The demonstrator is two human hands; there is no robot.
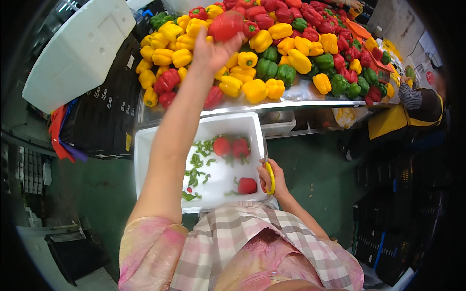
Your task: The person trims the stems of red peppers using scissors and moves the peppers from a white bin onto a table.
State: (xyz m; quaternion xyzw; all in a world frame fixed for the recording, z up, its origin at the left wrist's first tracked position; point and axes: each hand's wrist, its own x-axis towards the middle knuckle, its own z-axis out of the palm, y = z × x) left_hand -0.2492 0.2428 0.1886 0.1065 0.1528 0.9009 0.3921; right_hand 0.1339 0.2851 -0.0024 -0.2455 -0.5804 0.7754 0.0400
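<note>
My left hand (218,51) reaches over the pepper pile, palm up and fingers spread. A red bell pepper (226,26), smeared by motion, is just at its fingertips; whether they still touch I cannot tell. At the right wall of a white foam box (198,127), my right hand (273,178) is closed round yellow-handled scissors (270,180), blades pointing away from me. Inside the box lie a red pepper (247,185) near the front right, two more red peppers (240,148) farther back, and many cut green stems (195,161).
A metal table (213,110) bears heaped red, yellow (255,91) and green peppers (266,69). Black crates (99,109) with a white foam lid (80,53) stand left. Dark crates (388,228) stand right. A co-worker (417,104) is at the table's far right.
</note>
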